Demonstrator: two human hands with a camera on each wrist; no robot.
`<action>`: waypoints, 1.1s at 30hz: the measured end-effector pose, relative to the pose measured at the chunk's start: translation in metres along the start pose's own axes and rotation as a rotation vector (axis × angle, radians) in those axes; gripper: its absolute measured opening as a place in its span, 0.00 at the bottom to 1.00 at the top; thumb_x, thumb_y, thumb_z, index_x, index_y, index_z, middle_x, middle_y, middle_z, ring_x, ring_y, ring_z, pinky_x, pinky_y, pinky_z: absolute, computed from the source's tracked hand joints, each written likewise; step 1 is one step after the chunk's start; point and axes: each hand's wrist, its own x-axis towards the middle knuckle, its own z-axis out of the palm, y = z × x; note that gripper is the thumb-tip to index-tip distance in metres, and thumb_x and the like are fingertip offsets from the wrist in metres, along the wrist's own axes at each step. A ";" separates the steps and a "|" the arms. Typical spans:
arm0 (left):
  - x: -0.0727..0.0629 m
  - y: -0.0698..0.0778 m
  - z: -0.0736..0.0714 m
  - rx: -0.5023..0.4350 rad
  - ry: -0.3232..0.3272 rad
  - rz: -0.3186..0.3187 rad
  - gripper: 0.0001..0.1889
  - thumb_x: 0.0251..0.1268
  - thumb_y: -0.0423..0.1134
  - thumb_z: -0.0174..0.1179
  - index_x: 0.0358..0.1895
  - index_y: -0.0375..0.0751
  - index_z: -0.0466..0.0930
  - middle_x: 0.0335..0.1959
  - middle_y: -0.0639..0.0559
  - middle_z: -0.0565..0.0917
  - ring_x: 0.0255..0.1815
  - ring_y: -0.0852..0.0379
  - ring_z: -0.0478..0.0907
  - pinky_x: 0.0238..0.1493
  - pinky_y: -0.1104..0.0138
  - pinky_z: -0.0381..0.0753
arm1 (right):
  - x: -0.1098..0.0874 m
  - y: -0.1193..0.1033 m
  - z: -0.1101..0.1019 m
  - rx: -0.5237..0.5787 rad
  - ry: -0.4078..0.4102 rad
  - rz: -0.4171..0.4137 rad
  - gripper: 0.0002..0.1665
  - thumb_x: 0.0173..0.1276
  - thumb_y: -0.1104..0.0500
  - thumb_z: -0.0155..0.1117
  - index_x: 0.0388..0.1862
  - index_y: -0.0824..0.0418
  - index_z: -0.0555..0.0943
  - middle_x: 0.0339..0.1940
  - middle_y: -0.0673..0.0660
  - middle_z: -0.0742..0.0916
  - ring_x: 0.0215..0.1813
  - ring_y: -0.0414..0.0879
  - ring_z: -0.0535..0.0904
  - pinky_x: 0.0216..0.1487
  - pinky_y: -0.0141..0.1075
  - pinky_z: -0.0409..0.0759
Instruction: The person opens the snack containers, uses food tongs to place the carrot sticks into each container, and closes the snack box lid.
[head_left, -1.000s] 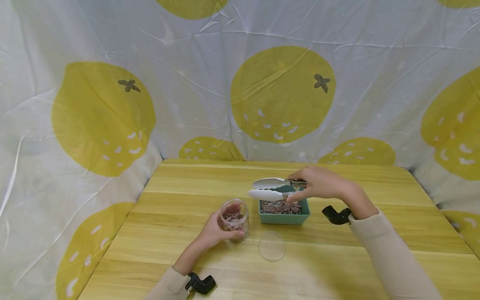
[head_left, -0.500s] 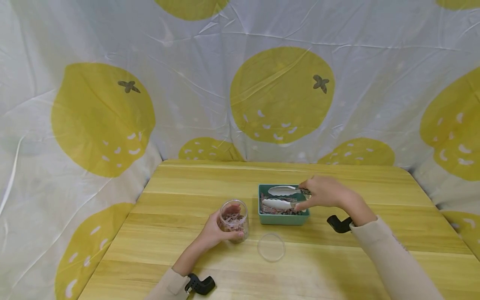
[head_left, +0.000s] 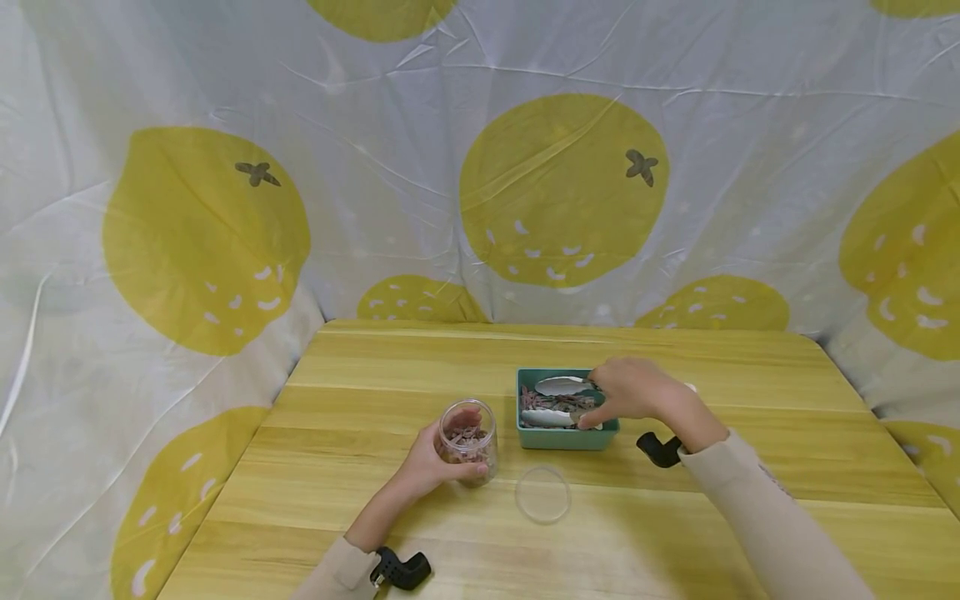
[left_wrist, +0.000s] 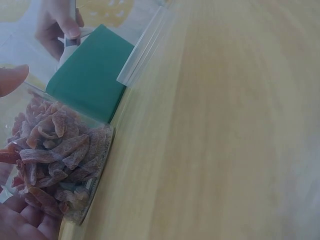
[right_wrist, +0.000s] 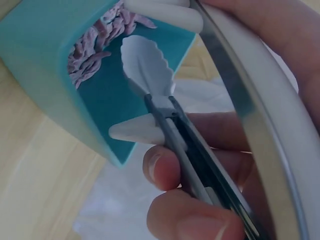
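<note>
My left hand (head_left: 422, 463) grips a clear jar (head_left: 483, 460) on the table, thumb across its front. Brownish-purple dried strips (left_wrist: 52, 150) fill much of the jar in the left wrist view. The right hand (head_left: 636, 388) holds a pair of tongs (head_left: 547, 417) with white scalloped tips. Those tips stand spread apart inside a green rectangular box (head_left: 567, 439), one near the back wall and one near the front. Similar strips (right_wrist: 95, 47) lie in the box, shown in the right wrist view. Nothing shows between the tips.
A round clear lid (head_left: 542, 496) lies flat on the wooden table (head_left: 637, 533), in front of the green box and right of the jar. A white curtain (head_left: 390, 167) printed with lemons surrounds the table. Black wrist mounts (head_left: 660, 450) jut out from the sleeves.
The tongs have come down from above the green box into it, and their tips have spread wider. The right hand went down with them. The left hand and the jar have stayed put.
</note>
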 end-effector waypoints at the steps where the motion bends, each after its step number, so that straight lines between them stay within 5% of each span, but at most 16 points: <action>1: 0.000 0.000 0.000 0.000 0.000 0.000 0.40 0.48 0.29 0.78 0.68 0.37 0.70 0.64 0.37 0.76 0.66 0.42 0.71 0.65 0.67 0.72 | 0.001 -0.001 0.000 -0.004 -0.004 0.005 0.28 0.58 0.34 0.73 0.21 0.53 0.74 0.17 0.48 0.69 0.21 0.40 0.63 0.23 0.34 0.59; 17: 0.000 0.002 0.000 0.009 0.002 0.003 0.40 0.48 0.29 0.78 0.68 0.37 0.70 0.64 0.38 0.76 0.67 0.42 0.71 0.66 0.66 0.71 | 0.008 -0.014 -0.004 -0.078 -0.037 0.021 0.29 0.57 0.35 0.74 0.22 0.56 0.73 0.20 0.50 0.71 0.22 0.42 0.62 0.23 0.35 0.58; 33: -0.001 0.002 0.001 0.009 0.005 0.000 0.42 0.48 0.29 0.78 0.69 0.33 0.68 0.65 0.37 0.76 0.67 0.42 0.70 0.65 0.69 0.70 | 0.014 -0.013 0.004 -0.030 -0.023 0.044 0.30 0.56 0.37 0.75 0.18 0.55 0.71 0.16 0.48 0.67 0.19 0.40 0.60 0.22 0.33 0.56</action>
